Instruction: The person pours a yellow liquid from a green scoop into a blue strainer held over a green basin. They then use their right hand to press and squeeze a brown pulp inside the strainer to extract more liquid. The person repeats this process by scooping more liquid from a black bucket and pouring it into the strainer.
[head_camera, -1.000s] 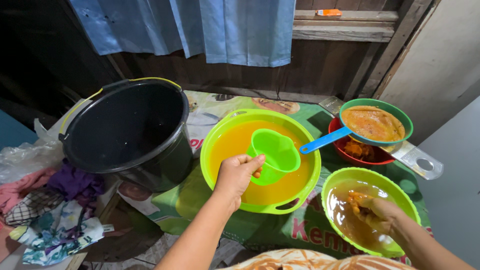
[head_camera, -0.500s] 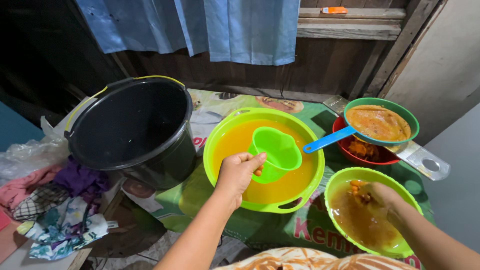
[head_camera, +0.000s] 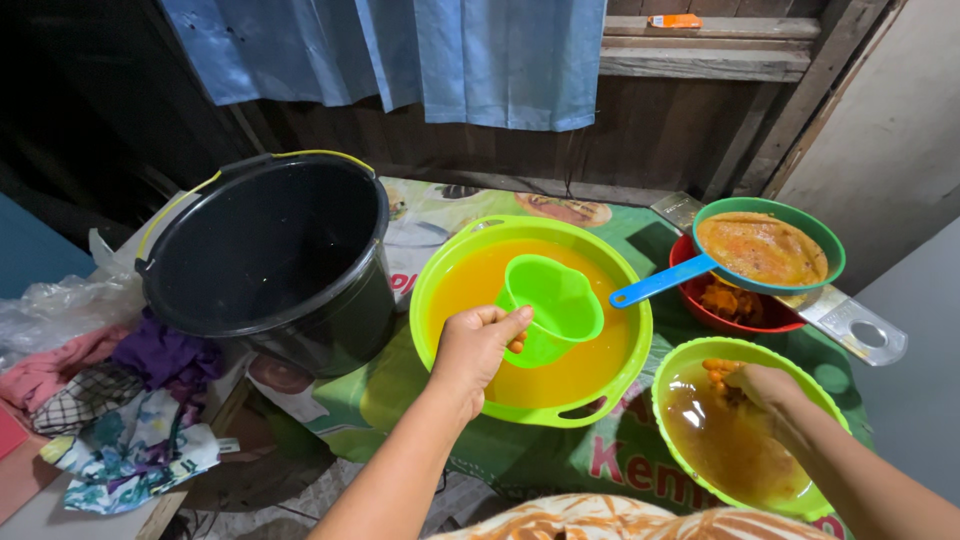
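A person's left hand (head_camera: 478, 345) grips the handle of a small green scoop (head_camera: 553, 305), fingers curled tight around it, and holds the scoop over a wide lime-green basin (head_camera: 440, 275) filled with orange liquid. The scoop sits tilted, its open mouth facing up and to the right, just above or touching the liquid's surface; which of the two cannot be told. The right hand (head_camera: 765, 388) reaches into a second lime-green bowl (head_camera: 668, 375) at the lower right, fingers bunched over a clump of orange bits at the edge of a murky brownish liquid; whether they actually pinch the bits cannot be told.

Behind that bowl, a green strainer (head_camera: 822, 240) with a blue handle (head_camera: 660, 283) rests on a red bowl (head_camera: 690, 300), heaped with orange pulp. A flat metal grater (head_camera: 850, 320) lies just beside the red bowl, to its right. To the left of the basin stands a black bucket (head_camera: 265, 255) with a yellow-trimmed handle, close against the basin's rim. All the vessels stand on a green printed mat (head_camera: 400, 385). A heap of coloured cloths (head_camera: 120, 400) and a clear plastic bag (head_camera: 50, 305) lie at far left. A blue curtain (head_camera: 440, 50) hangs against the wooden wall behind.
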